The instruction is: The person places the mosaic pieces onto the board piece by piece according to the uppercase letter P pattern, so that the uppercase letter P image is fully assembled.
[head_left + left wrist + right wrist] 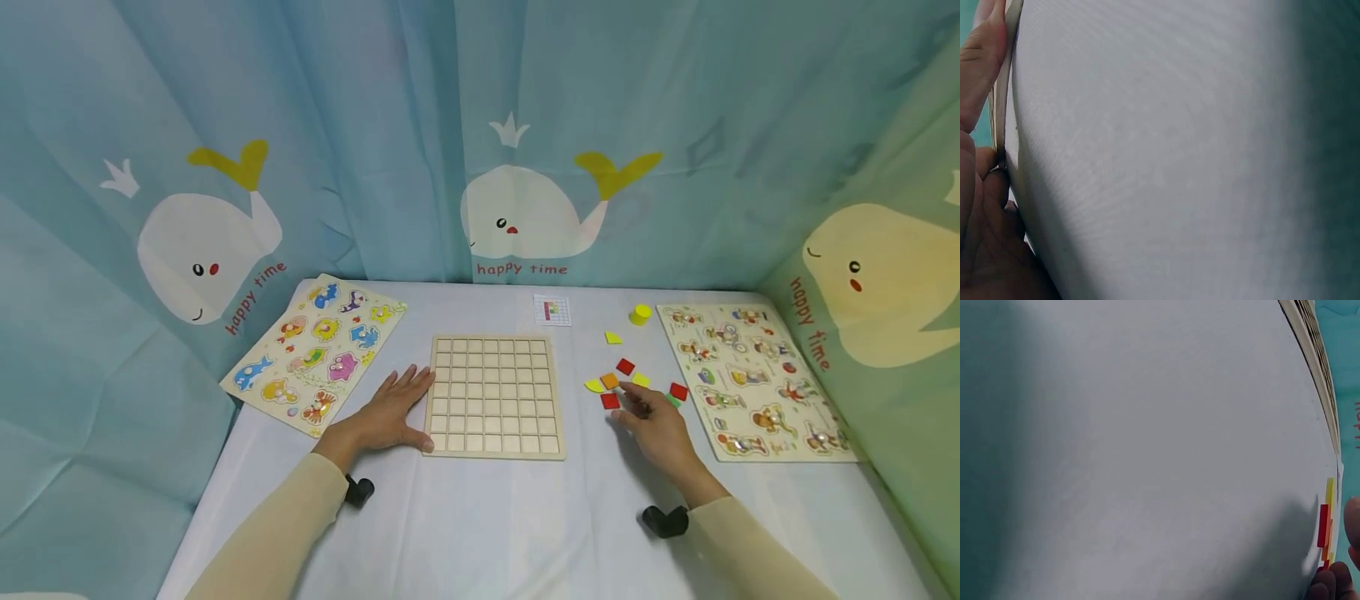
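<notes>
A wooden puzzle board of sea creatures (pixel 345 343) lies aslant at the desk's (pixel 480 533) far left corner, one corner jutting past the left edge. Another board, with little figures (pixel 750 397), lies along the right edge. Beyond the far edge hangs a blue-green curtain (pixel 367 108) printed with white whales (pixel 528 212), yellow tails and red "happy time" lettering (pixel 522 269).

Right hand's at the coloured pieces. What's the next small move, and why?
Probably have the right hand pinch the red tile nearest its thumb: the grid board shows no pieces in its squares, and the left hand rests at its edge.
</notes>
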Motion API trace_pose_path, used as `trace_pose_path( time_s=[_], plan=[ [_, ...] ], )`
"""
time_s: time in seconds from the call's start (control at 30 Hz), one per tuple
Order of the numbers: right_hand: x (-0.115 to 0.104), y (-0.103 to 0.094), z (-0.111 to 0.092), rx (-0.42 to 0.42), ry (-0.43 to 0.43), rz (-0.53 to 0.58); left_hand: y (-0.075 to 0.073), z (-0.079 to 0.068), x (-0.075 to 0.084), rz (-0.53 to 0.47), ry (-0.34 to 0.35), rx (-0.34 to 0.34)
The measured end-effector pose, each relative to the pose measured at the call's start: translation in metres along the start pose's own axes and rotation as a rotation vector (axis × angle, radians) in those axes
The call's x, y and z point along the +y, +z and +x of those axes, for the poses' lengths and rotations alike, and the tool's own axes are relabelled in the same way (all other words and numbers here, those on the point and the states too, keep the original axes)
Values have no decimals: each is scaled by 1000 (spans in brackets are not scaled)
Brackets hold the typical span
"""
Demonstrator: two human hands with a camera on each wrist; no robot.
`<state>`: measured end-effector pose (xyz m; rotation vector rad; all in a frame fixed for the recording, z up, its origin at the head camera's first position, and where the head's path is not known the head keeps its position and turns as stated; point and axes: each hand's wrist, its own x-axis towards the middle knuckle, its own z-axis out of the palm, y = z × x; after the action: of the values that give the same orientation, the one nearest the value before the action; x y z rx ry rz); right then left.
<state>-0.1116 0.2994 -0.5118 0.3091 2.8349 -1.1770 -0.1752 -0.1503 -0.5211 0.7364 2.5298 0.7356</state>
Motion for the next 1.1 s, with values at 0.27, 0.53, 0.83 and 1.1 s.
trace_pose_path(
  time_s=[0.27,0.53,0.83,1.1],
  plan=[
    [-4,5,3,8,12,-36,1,1,0,8,-22,-15],
    [-4,8,4,31,-1,-73,1,0,0,2,-26,-2],
    [-5,11,3,58,-2,-103,3,2,0,10,-27,-12],
    [-8,14,3,77,-2,-117,1,1,0,4,-24,-6]
  ],
)
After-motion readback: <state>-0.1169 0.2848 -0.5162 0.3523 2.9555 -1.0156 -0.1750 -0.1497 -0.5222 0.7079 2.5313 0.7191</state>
